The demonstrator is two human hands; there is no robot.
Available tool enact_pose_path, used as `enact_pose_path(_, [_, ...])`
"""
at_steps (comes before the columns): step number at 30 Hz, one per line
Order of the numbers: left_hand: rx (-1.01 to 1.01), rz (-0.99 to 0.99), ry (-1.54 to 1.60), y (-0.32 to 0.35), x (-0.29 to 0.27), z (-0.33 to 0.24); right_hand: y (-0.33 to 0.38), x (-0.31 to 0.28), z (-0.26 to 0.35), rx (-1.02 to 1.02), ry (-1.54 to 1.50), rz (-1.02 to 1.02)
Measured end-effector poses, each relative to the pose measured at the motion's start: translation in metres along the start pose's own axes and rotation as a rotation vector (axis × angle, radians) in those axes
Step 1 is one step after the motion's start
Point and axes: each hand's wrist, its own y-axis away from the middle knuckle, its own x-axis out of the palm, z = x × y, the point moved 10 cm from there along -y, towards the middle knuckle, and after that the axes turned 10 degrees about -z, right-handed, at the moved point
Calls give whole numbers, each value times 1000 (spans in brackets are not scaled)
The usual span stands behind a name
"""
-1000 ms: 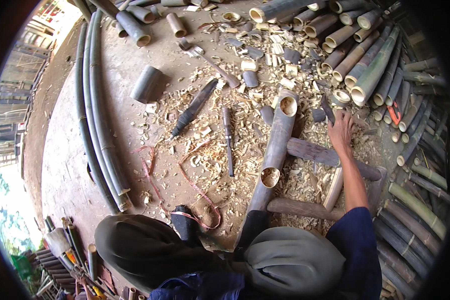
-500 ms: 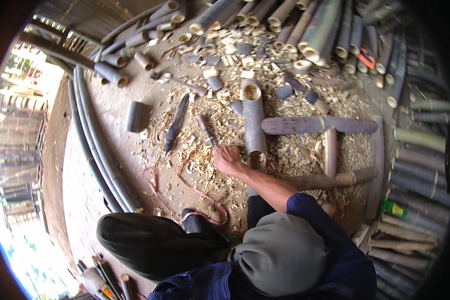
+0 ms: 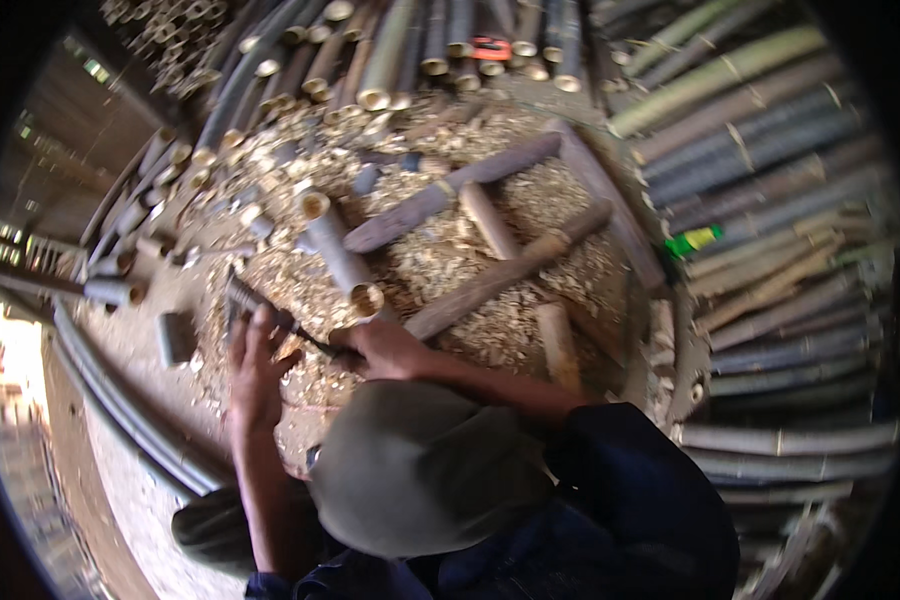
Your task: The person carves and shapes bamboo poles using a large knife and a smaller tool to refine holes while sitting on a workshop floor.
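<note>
My right hand (image 3: 382, 348) is closed around the handle end of a long dark knife (image 3: 270, 312) that lies low over the wood shavings. The fingers of my left hand (image 3: 255, 365) are spread and rest on the knife's blade. Just beyond both hands lies a short bamboo section (image 3: 338, 252), its hollow cut end (image 3: 366, 299) facing me, close to my right hand. My bent knee in grey-green trousers (image 3: 420, 470) fills the foreground under my dark blue right sleeve (image 3: 630, 500).
Dark wooden logs (image 3: 450, 195) form a rough frame on a thick bed of shavings (image 3: 530, 200). Stacked bamboo poles (image 3: 770, 160) line the right and far side. Several short cut pieces (image 3: 175, 335) and long poles (image 3: 130, 400) lie to the left.
My right hand has drawn back from the logs to the knife's handle. My left hand has come into view and settled on the blade. The view has swung round.
</note>
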Motion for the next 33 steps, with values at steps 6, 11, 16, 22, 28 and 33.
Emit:
enact_pose_path(6, [-220, 249, 439, -25, 140, 24, 147, -125, -82, 490, 102, -615])
enact_pose_path(11, [-339, 210, 559, -86, 169, 27, 363, -157, -172, 1189, 584, -474])
enact_pose_path(16, [-63, 331, 219, -77, 196, 5, 429, -137, -231, 1139, 544, -341])
enact_pose_path(22, [763, 443, -684, -1, 250, 53, 356, -167, -151, 1085, -36, -628])
enact_pose_path(28, [723, 363, -832, -6, 249, 111, 328, -191, -134, 989, -264, -794])
enact_pose_path(33, [705, 456, -933, -9, 257, 124, 260, -204, -98, 775, -165, -799])
